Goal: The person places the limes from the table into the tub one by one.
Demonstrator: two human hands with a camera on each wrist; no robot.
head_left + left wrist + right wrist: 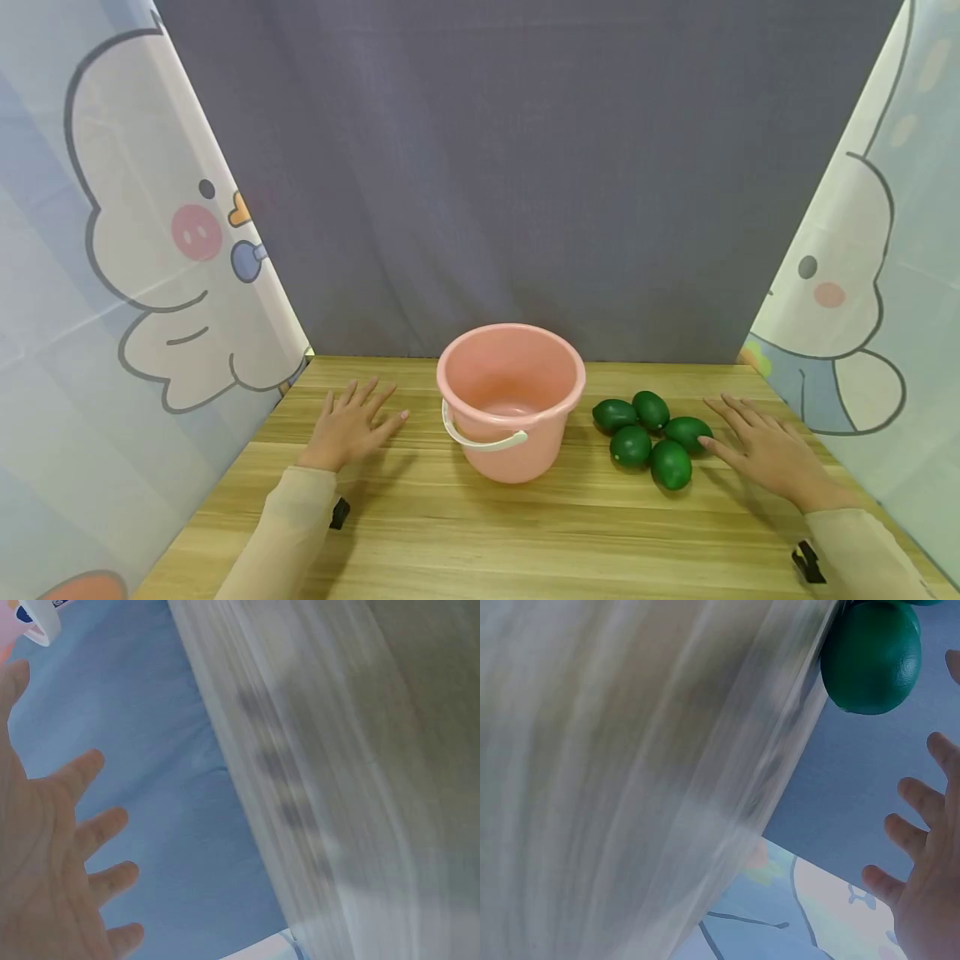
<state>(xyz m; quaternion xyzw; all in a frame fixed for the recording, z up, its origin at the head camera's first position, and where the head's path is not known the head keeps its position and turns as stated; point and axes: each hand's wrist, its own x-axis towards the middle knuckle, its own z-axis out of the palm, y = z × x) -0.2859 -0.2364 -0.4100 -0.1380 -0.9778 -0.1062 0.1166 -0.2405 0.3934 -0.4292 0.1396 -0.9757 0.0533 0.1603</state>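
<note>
A pink bucket (517, 450) stands upright near the middle of the table, its white handle (487, 442) hanging down in front. To its right lies a cluster of several dark green limes (631, 447); one lime (871, 660) shows large in the right wrist view. My left hand (348, 429) is left of the bucket, palm down with fingers spread, holding nothing. My right hand (772, 450) hovers just right of the limes, fingers extended, its thumb overlapping the edge of the nearest lime (687, 434) in the head view.
The wooden table (450, 542) reaches back to a grey curtain (510, 183). Cartoon-printed curtains flank it on the left (142, 350) and right (922, 333). A small black strap piece (339, 512) shows at the left wrist, another black piece (808, 562) at the right.
</note>
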